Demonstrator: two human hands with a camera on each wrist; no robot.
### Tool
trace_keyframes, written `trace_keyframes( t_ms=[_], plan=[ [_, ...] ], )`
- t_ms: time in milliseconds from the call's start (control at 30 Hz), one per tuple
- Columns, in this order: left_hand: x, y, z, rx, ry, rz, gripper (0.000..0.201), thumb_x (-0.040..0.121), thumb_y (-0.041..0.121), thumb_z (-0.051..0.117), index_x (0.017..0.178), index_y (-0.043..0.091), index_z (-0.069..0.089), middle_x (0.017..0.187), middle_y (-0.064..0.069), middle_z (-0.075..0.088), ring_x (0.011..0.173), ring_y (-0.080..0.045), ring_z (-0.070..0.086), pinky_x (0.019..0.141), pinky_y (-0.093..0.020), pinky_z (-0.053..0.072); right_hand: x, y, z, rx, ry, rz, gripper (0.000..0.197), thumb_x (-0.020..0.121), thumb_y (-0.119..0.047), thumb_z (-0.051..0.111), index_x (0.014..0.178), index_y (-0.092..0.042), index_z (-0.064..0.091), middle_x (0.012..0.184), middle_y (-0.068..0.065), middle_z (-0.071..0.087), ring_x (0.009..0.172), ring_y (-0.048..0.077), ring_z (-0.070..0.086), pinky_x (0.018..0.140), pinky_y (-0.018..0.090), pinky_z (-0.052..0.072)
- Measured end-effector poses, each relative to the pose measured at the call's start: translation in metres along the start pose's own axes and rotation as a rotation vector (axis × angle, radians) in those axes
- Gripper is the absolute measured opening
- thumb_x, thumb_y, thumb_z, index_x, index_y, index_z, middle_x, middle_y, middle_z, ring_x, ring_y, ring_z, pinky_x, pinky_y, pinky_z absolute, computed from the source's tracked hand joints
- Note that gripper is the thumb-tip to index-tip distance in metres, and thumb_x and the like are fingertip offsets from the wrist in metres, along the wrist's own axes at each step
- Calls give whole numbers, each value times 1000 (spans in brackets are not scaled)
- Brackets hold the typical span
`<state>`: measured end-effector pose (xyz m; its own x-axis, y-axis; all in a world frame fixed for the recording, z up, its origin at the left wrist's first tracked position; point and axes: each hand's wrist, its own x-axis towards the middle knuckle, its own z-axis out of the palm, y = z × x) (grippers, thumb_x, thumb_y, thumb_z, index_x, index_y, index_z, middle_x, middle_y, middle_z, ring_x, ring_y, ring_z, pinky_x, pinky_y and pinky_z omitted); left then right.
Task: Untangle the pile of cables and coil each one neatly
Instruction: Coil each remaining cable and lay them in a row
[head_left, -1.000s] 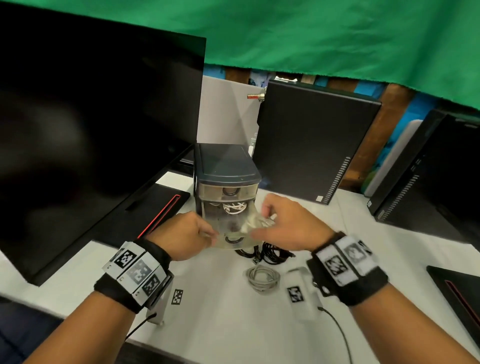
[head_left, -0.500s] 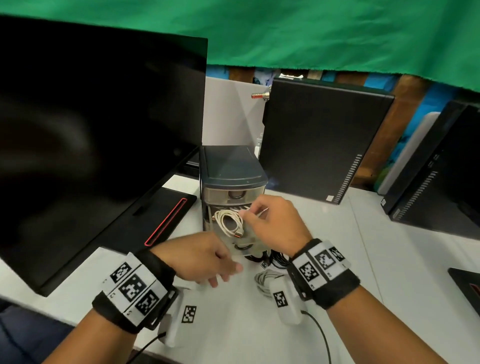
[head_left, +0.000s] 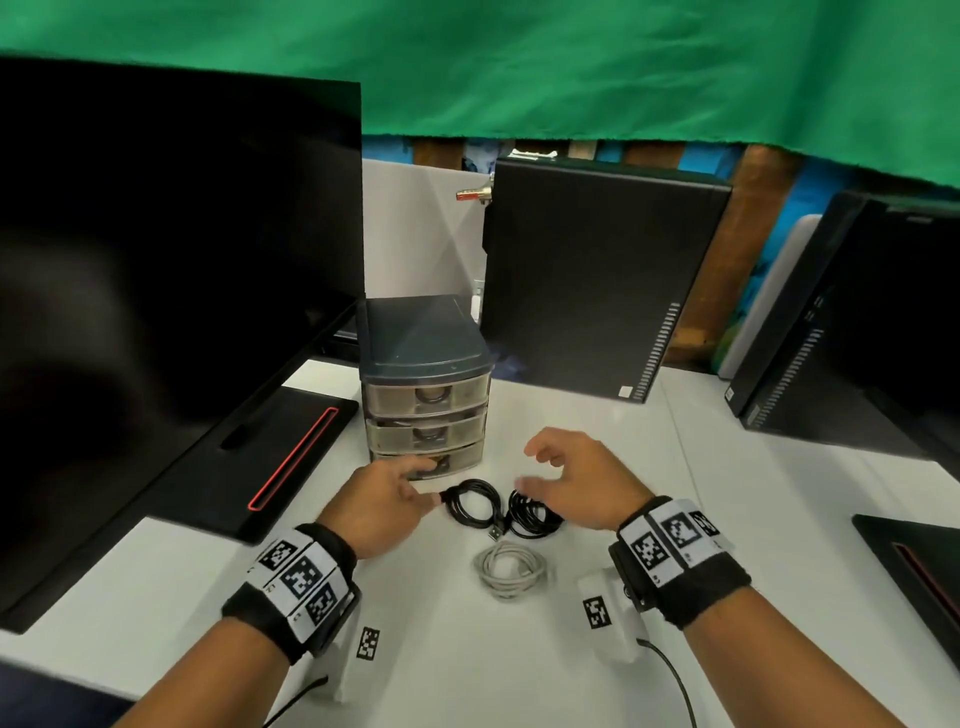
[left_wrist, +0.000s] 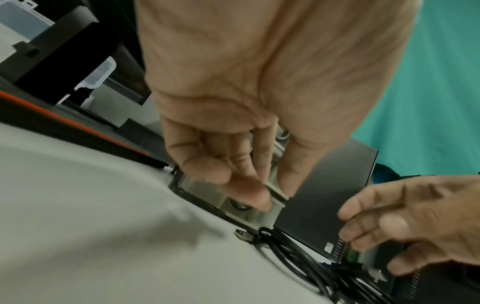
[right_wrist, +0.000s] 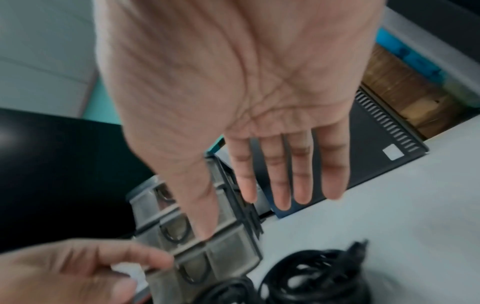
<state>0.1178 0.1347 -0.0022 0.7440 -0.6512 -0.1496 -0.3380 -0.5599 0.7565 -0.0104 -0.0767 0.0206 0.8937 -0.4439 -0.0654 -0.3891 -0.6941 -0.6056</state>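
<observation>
Three coiled cables lie on the white table (head_left: 753, 530): a black coil (head_left: 471, 505), a second black coil (head_left: 535, 518) to its right, and a grey coil (head_left: 511, 570) nearer me. Behind them stands a small three-drawer unit (head_left: 423, 353) with all drawers pushed in. My left hand (head_left: 422, 484) has loosely curled fingers at the bottom drawer's front, just left of the first black coil, and holds nothing. In the left wrist view its fingertips (left_wrist: 249, 193) lie against the drawer unit (left_wrist: 233, 207). My right hand (head_left: 535, 467) hovers empty over the second black coil (right_wrist: 311, 273), fingers (right_wrist: 302, 181) straight.
A large dark monitor (head_left: 156, 260) fills the left, its black base with a red stripe (head_left: 293, 457) beside the drawers. A black computer tower (head_left: 597, 280) stands behind, another tower (head_left: 857, 322) at the right. A dark slab (head_left: 914, 566) lies at the right edge.
My right hand put a white coiled cable into the middle drawer, which is now pushed in. Both hands have drawn back and down toward the coils on the table.
</observation>
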Motion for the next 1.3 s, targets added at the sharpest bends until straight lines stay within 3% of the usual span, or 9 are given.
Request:
trace_keyframes(
  t_ms=[100,300,433,533,667,800,967,1100,1300],
  plan=[
    [6,0,3,-9,109,-39,34,95,29,65,129,30,61,82,-3,73,76,-12,68,83,-35,58,4,4,8,-111,-197,77,58,83,-34,77,135,-29,52,136,1,54,120,19,56,98,27,46],
    [10,0,14,188,-21,-105,59,94,38,60,148,44,39,82,-1,71,86,-19,68,83,-30,55,9,4,23,-239,-249,44,67,78,-32,82,137,-24,52,134,1,58,116,18,58,96,26,47],
    [14,6,16,366,-73,-112,74,94,36,57,156,41,18,128,-2,65,113,-21,63,97,-34,51,8,7,24,-307,-238,20,69,78,-32,81,139,-24,50,136,1,54,121,21,55,98,28,46],
    [17,9,17,416,-128,-125,76,93,34,57,157,40,15,144,-2,54,124,-24,57,102,-35,48,7,11,25,-337,-232,12,67,80,-30,78,140,-24,50,136,2,53,123,22,53,99,30,46],
    [21,13,19,497,-52,-116,61,91,40,57,147,39,33,132,0,63,116,-25,61,98,-40,51,3,18,24,-382,-175,42,57,81,-30,72,134,-25,52,129,3,54,118,23,52,93,31,48],
    [15,18,21,489,-64,-116,58,91,41,57,144,33,34,119,-1,67,108,-25,63,93,-39,52,-3,27,17,-429,-143,101,53,81,-36,70,130,-25,52,125,2,53,116,23,50,92,33,48],
    [-1,15,26,521,-119,-58,55,92,41,57,143,31,38,133,2,61,117,-21,60,98,-36,49,-7,34,8,-415,-122,142,49,80,-36,71,125,-24,55,121,2,57,110,22,55,88,32,50],
    [-11,15,20,412,105,38,22,94,38,53,112,36,65,105,11,70,94,-12,64,86,-32,54,-9,32,1,-286,-80,141,40,80,-31,72,117,-23,59,114,0,60,98,19,59,79,28,50],
    [-6,-9,-6,227,333,-33,22,99,35,55,114,34,71,95,13,59,84,-9,58,73,-26,45,-8,10,1,-110,-53,29,40,79,-28,75,116,-26,60,113,-2,59,100,17,58,85,28,50]
  ],
)
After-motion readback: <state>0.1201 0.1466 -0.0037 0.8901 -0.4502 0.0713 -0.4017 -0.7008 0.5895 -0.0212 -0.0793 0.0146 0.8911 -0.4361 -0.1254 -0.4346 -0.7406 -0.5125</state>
